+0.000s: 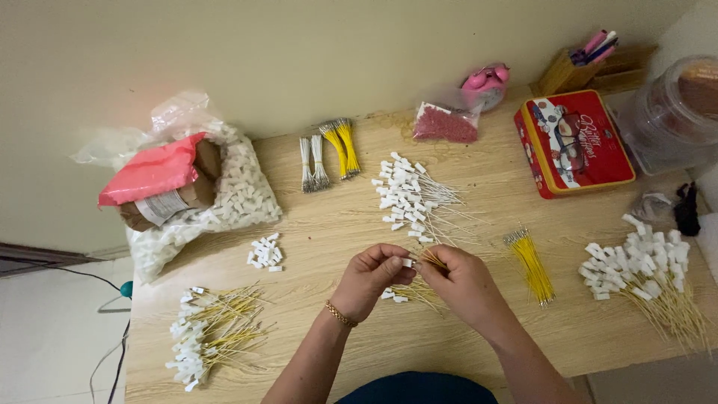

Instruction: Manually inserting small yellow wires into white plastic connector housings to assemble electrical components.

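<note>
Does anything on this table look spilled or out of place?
Nothing looks damaged. A few white connectors lie loose beside the big plastic bag, and both hands, left hand and right hand, pinch one white connector.

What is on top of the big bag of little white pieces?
A brown paper-wrapped package lies on the clear bag of white pieces, with a pink plastic packet over it. The pieces underneath them are covered and cannot be seen.

Red tin box, clear plastic jar, pink piggy bank, wooden pen holder, bag of red beads, pink parcel.
</note>
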